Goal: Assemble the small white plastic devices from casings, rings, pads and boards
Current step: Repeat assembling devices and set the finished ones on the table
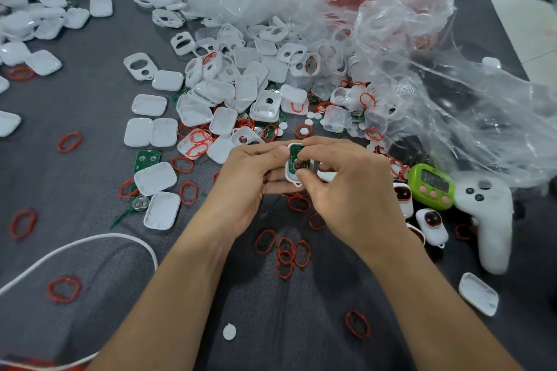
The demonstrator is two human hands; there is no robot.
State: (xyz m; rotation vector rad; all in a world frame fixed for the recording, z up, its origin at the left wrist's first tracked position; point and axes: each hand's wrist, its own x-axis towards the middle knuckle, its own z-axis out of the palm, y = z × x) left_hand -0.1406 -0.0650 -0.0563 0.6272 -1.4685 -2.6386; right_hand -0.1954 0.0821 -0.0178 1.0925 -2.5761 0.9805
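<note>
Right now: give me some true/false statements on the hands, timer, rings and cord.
1. The left hand and right hand both hold one casing with a green board in it. True.
2. The timer sits left of the hands. False: it is to their right, beside the controller.
3. Red rings lie loose on the table. True.
4. The cord lies at lower right. False: it loops at lower left.

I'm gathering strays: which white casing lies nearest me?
The lone casing at lower right, just below the white controller; every other casing lies farther up the table.
</note>
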